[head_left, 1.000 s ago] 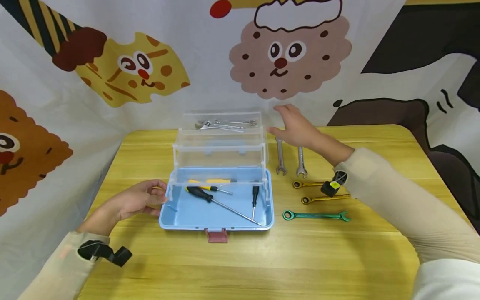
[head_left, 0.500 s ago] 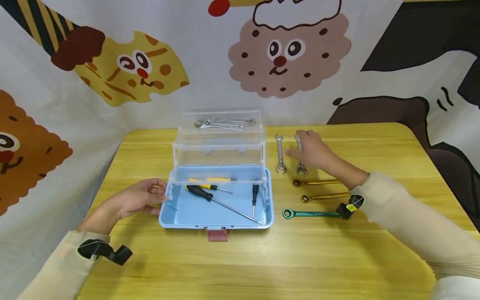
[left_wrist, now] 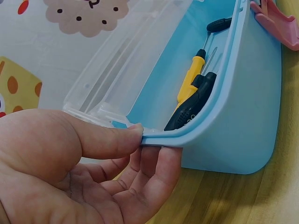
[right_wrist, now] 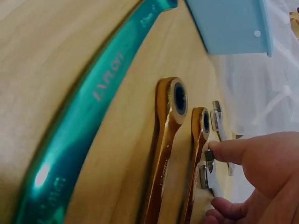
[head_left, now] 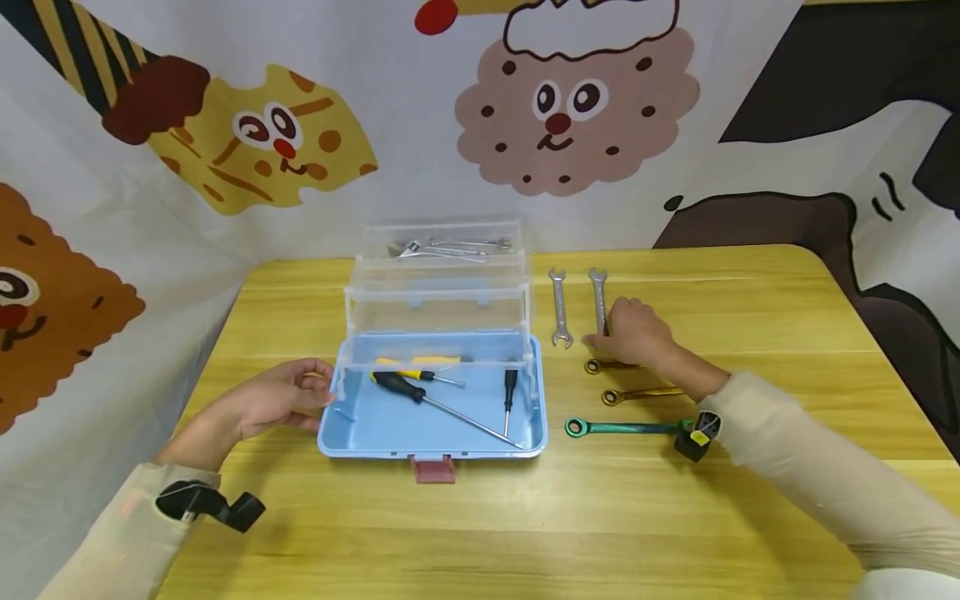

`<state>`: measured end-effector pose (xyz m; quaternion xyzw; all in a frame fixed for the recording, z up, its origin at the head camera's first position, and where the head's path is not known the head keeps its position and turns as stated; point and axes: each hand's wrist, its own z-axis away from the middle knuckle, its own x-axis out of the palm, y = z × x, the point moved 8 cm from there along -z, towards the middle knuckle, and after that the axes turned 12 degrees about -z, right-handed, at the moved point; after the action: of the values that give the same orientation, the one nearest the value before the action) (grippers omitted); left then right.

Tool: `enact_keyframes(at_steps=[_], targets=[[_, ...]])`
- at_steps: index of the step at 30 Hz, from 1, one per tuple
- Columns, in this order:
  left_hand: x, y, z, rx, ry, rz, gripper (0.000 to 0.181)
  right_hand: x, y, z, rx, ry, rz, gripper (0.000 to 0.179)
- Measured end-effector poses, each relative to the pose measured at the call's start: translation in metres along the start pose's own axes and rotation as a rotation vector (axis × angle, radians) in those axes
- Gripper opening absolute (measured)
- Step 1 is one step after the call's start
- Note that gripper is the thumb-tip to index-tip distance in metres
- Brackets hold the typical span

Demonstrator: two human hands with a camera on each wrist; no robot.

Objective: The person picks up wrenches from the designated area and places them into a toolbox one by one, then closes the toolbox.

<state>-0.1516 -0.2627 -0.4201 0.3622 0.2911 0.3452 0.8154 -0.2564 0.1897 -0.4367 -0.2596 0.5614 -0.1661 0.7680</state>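
Note:
In the left wrist view, my left hand pinches the rim of the light-blue toolbox, thumb on top and fingers beneath. My right hand is low at the near end of the right silver open-end wrench, which lies on the table. In the right wrist view the thumb touches that end, with curled fingers on the other side. A second silver open-end wrench lies to its left. Inside the toolbox are a long black-handled screwdriver, a small black one and yellow-handled tools.
Two gold ratchet wrenches and a green one lie right of the toolbox. Its clear trays stand raised at the back, with silver wrenches in the top one. A patterned cloth hangs behind the table.
My right hand has moved from beside the top tray rightward, then down along the right silver wrench to its near end. My left hand stays on the toolbox rim.

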Motion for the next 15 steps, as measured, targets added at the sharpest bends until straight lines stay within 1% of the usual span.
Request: enact_keyframes(at_steps=[2,6,9,12,15], targets=[[0.001,0.000,0.000,0.002,0.000,0.004,0.030,0.002,0.003,0.000,0.021,-0.023,-0.013,0.034],[0.001,-0.001,-0.001,0.006,0.003,0.007,0.032,0.000,0.012,0.001,0.097,-0.057,-0.018,0.027],[0.001,-0.001,-0.001,0.005,0.006,0.004,0.033,-0.003,0.017,0.001,0.143,-0.094,0.032,0.033],[0.000,-0.002,-0.001,-0.002,0.013,0.002,0.032,-0.004,0.018,-0.003,0.137,-0.145,0.088,0.041],[-0.001,-0.003,-0.001,-0.003,0.016,0.001,0.032,-0.006,0.020,-0.010,0.115,-0.187,0.094,0.045]])
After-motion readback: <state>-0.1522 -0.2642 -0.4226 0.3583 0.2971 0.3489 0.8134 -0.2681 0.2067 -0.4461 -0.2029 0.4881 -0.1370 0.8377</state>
